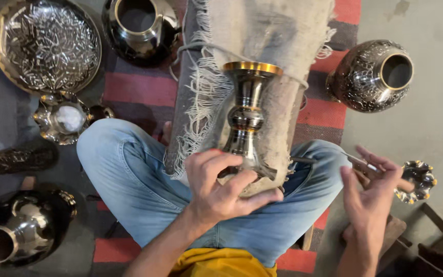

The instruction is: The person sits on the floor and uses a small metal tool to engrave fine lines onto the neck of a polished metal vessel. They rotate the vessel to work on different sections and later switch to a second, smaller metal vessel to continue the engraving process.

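Note:
A dark polished metal vase (246, 110) with a gold rim lies on a frayed burlap-covered support (278, 31) between my crossed legs in blue jeans. My left hand (220, 187) grips the vase's rounded lower body. My right hand (369, 192) is off to the right by my knee, fingers spread, with a thin metal engraving tool (357, 161) and a wooden-handled tool (403, 183) held among them.
An engraved round tray (46, 45) and a dark pot (140, 28) sit at the back left. A small scalloped bowl (62, 118) holds white powder. An engraved pot (375, 76) stands at right, a small scalloped dish (420, 177) by my right hand, another vase (21, 225) at lower left.

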Motion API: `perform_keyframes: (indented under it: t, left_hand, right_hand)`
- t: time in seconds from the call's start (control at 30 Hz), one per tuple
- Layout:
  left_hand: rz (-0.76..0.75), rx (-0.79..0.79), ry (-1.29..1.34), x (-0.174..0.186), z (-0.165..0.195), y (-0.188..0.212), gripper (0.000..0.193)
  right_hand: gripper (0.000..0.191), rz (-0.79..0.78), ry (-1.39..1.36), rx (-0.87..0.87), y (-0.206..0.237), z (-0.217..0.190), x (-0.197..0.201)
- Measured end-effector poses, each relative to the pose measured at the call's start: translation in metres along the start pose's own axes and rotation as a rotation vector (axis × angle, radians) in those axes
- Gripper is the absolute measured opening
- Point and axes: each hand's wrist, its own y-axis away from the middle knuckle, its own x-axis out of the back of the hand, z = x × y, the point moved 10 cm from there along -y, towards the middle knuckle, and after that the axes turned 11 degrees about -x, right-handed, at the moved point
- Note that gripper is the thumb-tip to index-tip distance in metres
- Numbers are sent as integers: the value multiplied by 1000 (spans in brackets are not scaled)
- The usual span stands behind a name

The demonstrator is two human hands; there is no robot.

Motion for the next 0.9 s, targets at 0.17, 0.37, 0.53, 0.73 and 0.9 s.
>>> perform_keyframes:
  t: [0.17, 0.37, 0.53, 0.73, 0.9]
  left_hand:
    - [-52, 225, 326, 5, -42, -19, 98]
    - [-82, 346, 606, -7, -53, -23, 129]
    - [-123, 379, 712, -13, -52, -19, 136]
    - [-112, 404, 797, -18, -52, -19, 141]
    - [-96, 401, 832, -21, -52, -16, 141]
  right_hand:
    - [19, -133, -170, 168, 4, -78, -47]
    - [15, -22, -33, 284, -8, -146, -102]
    - [18, -104, -33, 473, -8, -184, -123]
    - [22, -78, 184, 607, 0, -202, -138]
    - [18, -18, 444, 817, 9, -222, -149]
